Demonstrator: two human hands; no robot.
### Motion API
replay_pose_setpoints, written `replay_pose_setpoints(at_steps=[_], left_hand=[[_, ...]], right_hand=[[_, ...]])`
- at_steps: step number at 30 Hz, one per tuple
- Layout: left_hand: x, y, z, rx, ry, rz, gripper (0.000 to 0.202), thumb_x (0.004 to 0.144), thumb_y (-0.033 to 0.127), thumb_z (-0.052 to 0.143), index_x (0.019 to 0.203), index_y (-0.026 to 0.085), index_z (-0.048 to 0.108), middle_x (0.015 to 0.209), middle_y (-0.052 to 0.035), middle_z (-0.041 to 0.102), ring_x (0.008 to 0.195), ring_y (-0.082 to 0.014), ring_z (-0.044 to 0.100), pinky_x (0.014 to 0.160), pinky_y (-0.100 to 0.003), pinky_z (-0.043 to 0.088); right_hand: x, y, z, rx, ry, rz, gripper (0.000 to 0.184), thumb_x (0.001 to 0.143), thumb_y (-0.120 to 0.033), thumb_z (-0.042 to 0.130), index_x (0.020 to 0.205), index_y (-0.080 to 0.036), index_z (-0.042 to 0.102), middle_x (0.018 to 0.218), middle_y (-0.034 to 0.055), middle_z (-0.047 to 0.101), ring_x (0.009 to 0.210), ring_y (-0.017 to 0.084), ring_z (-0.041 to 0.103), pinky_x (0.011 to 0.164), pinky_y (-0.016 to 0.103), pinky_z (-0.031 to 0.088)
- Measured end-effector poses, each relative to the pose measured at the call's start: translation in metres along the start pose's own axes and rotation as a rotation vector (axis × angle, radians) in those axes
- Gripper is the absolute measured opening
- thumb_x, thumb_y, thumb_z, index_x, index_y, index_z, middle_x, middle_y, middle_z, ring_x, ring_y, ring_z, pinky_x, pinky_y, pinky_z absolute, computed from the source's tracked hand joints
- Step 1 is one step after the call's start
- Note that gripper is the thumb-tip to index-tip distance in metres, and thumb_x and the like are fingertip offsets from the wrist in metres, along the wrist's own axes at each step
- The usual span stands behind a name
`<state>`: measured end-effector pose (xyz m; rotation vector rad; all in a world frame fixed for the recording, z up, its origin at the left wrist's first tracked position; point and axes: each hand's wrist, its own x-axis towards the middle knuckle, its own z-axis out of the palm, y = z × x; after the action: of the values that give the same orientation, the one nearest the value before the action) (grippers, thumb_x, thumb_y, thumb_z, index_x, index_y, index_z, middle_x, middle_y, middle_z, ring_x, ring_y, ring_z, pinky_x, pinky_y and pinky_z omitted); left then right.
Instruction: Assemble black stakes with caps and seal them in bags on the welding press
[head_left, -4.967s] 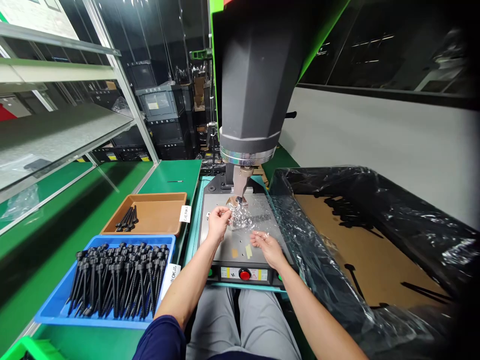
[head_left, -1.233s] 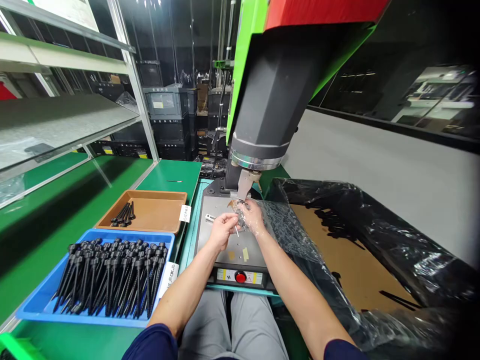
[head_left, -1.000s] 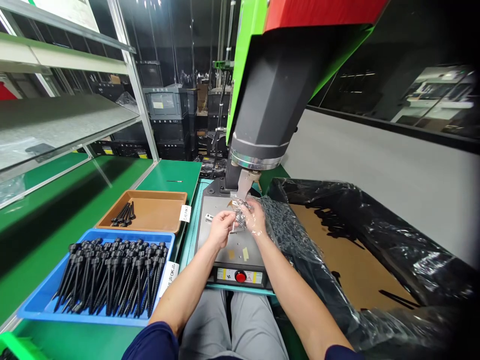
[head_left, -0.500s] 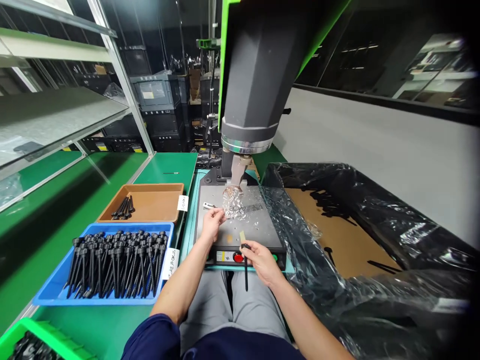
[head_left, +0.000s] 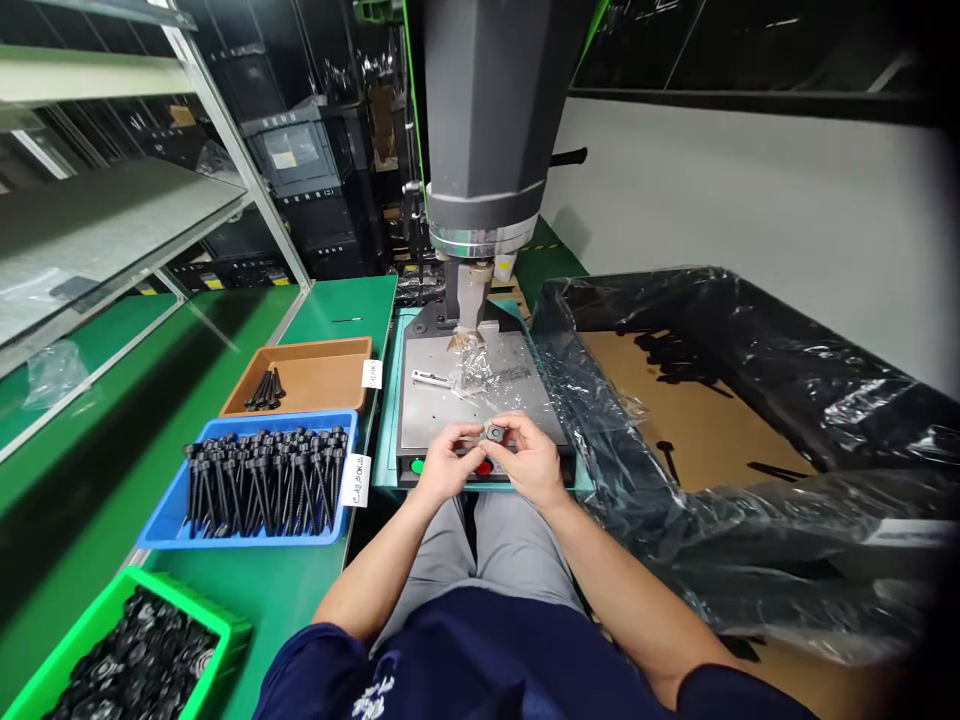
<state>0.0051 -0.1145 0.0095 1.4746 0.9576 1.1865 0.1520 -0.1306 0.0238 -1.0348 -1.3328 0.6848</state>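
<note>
My left hand (head_left: 448,462) and my right hand (head_left: 527,462) meet over the front edge of the grey machine plate (head_left: 427,420). Together they pinch a small black part (head_left: 494,432) with a round head turned toward me; its shaft is hidden behind the fingers. Crumpled clear film (head_left: 474,366) lies on the plate under the press horn (head_left: 468,293). A small metal piece (head_left: 430,378) rests on the plate's left side.
A blue tray (head_left: 247,532) of several long black screws sits at left, a brown tray (head_left: 319,375) with a few behind it, and a green bin (head_left: 97,640) of black parts nearest. A black-plastic-lined carton (head_left: 720,420) stands at right. Red button (head_left: 484,468) below my hands.
My right hand drew a black part away from the film near the horn and toward me. My left hand left the film and joined it at the plate's front edge. View tilted down.
</note>
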Motion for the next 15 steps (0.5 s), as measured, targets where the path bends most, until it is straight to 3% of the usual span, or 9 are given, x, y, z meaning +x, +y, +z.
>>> replay_pose_setpoints(at_steps=[4, 8, 11, 15], left_hand=[[-0.011, 0.01, 0.007, 0.12, -0.05, 0.05, 0.021, 0.081, 0.034, 0.069, 0.093, 0.016, 0.07, 0.091, -0.0057, 0.069, 0.081, -0.0158, 0.062, 0.075, -0.028, 0.051], [-0.027, 0.022, -0.007, 0.208, 0.005, 0.047, 0.019, 0.081, 0.035, 0.07, 0.085, 0.017, 0.072, 0.079, -0.0034, 0.066, 0.069, -0.0143, 0.057, 0.066, -0.026, 0.046], [-0.041, 0.04, -0.044, 0.239, 0.122, 0.066, 0.017, 0.081, 0.034, 0.069, 0.085, 0.018, 0.073, 0.085, -0.0055, 0.066, 0.073, -0.0163, 0.059, 0.069, -0.027, 0.047], [-0.072, 0.061, -0.125, 0.432, 0.451, 0.027, 0.014, 0.082, 0.028, 0.066, 0.087, 0.02, 0.075, 0.09, -0.0063, 0.069, 0.087, -0.0207, 0.062, 0.083, -0.031, 0.047]], right_hand=[[-0.002, -0.008, 0.008, 0.191, 0.0, 0.134, 0.035, 0.07, -0.043, 0.08, 0.093, -0.023, 0.064, 0.086, 0.0035, 0.066, 0.075, 0.018, 0.063, 0.072, 0.034, 0.055], [-0.008, -0.014, 0.009, 0.294, -0.039, 0.229, 0.044, 0.068, -0.044, 0.081, 0.102, -0.023, 0.063, 0.097, 0.0067, 0.069, 0.089, 0.021, 0.066, 0.076, 0.035, 0.055], [-0.01, -0.009, 0.005, 0.308, -0.092, 0.246, 0.057, 0.068, -0.042, 0.083, 0.116, -0.024, 0.06, 0.11, 0.01, 0.067, 0.096, 0.022, 0.066, 0.074, 0.034, 0.056], [-0.015, 0.002, 0.002, 0.306, -0.159, 0.365, 0.055, 0.068, -0.049, 0.082, 0.111, -0.021, 0.062, 0.095, 0.0094, 0.069, 0.079, 0.021, 0.067, 0.061, 0.031, 0.056]])
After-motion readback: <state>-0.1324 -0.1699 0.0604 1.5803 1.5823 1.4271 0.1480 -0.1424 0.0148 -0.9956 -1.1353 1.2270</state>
